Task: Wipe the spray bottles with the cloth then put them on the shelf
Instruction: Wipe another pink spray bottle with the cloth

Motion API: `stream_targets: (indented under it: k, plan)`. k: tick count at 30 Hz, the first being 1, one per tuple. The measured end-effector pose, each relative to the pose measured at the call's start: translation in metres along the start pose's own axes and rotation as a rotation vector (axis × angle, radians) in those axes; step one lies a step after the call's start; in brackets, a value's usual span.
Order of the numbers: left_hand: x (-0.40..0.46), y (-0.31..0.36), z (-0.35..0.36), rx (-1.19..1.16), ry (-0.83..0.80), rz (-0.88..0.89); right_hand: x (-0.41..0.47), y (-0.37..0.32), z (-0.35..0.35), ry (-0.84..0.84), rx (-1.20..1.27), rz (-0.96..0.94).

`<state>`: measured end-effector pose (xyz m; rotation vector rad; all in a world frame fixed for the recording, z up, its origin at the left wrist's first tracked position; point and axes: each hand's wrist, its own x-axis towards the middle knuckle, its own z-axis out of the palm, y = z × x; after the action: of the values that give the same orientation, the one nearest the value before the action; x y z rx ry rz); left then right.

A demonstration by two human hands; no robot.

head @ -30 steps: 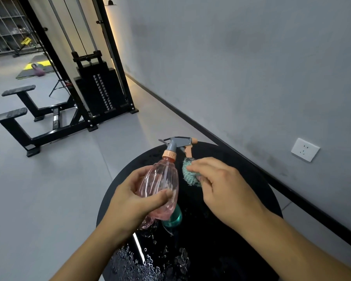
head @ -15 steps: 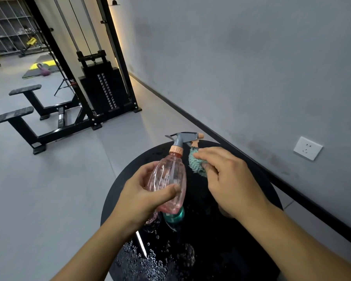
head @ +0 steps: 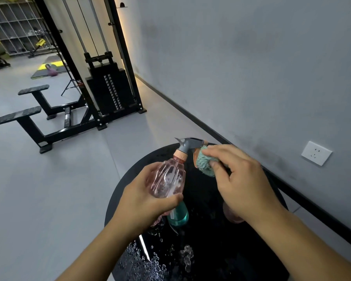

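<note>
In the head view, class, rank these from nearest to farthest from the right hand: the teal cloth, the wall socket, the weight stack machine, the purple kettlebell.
1. teal cloth, pinched in the right hand
2. wall socket, on the wall to its right
3. weight stack machine, beyond, up-left
4. purple kettlebell, far back left on the mat

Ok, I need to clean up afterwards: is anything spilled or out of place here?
Yes: water droplets are scattered over the near part of the black table, below the hands. Nothing else stands out.
</note>
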<state>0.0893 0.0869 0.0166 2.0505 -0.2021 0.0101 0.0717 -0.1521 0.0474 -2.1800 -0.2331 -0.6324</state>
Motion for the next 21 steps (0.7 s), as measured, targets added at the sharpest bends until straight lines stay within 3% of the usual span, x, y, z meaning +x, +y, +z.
stream_targets:
  k: [9,16,21]
  plan:
    - [0.009,-0.013,-0.01,0.119,0.066,0.131,0.009,-0.002,-0.016,0.235,0.148,0.078]
    - [0.006,-0.014,-0.007,0.162,0.08,0.223,0.01,-0.003,-0.016,0.112,0.117,0.054]
    - [0.012,-0.019,-0.005,0.242,0.057,0.241,0.006,-0.006,-0.013,-0.024,-0.01,-0.096]
